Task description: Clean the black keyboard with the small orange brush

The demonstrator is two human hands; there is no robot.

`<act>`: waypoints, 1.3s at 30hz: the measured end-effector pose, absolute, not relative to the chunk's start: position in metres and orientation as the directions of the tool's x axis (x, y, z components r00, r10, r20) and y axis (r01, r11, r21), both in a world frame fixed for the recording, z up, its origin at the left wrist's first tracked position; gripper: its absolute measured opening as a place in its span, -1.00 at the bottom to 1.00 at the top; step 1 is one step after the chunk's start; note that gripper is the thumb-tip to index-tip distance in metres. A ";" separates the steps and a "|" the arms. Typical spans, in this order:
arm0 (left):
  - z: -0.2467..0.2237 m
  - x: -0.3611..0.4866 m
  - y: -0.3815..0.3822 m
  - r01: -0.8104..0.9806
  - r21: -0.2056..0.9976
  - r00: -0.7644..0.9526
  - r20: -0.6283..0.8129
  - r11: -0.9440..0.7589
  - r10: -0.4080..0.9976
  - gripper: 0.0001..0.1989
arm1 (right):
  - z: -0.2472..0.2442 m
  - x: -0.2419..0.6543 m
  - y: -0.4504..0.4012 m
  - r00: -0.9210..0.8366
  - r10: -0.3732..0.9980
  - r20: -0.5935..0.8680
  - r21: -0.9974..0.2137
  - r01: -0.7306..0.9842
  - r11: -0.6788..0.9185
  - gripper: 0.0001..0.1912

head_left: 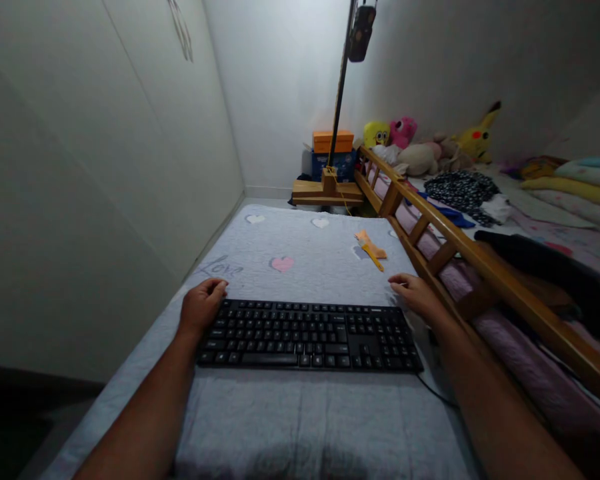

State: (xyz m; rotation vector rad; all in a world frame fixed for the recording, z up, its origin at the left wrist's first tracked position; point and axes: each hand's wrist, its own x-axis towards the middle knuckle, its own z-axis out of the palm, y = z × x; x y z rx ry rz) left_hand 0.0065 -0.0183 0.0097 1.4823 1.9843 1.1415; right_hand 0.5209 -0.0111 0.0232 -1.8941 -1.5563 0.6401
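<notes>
A black keyboard (300,337) lies flat on the grey-blue cloth cover (260,413), its cable (437,393) leaving at the lower right. My left hand (203,303) rests by the keyboard's upper left corner. Its fingers are curled in and nothing shows in them. Past the upper right corner, my right hand (414,293) has its fingers stretched inward and apart, holding nothing. Beyond that hand, a small brush with a yellow handle (373,257) lies partly over a folded orange cloth (379,249).
A wooden bed rail (440,230) runs along the right side, with bedding and plush toys (420,158) behind it. White cabinet doors (130,133) stand at left. At the far end are a wooden stand (325,192) with a dark pole and an orange box (333,141).
</notes>
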 end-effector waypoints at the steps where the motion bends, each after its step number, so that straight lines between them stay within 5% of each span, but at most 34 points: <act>1: 0.009 0.006 -0.018 0.589 0.802 -0.346 0.141 0.098 0.927 -0.65 | 0.025 0.524 -0.019 0.192 0.981 -0.003 -0.718 0.683 -0.135 -0.75; 14: 0.009 0.006 -0.015 0.630 0.765 -0.333 0.116 0.130 0.936 -0.63 | 0.042 0.531 -0.078 0.147 0.977 -0.157 -0.792 0.572 -0.214 -0.72; 24: 0.031 -0.008 -0.031 0.370 0.863 -0.193 -0.292 0.345 0.937 -0.53 | 0.037 0.512 -0.106 0.154 0.970 -0.188 -0.778 0.580 -0.243 -0.64; 39: 0.027 0.017 -0.081 0.291 0.934 -0.236 -0.139 0.206 0.962 -0.48 | 0.022 0.485 -0.129 0.306 0.952 -0.030 -0.818 0.540 -0.199 -0.54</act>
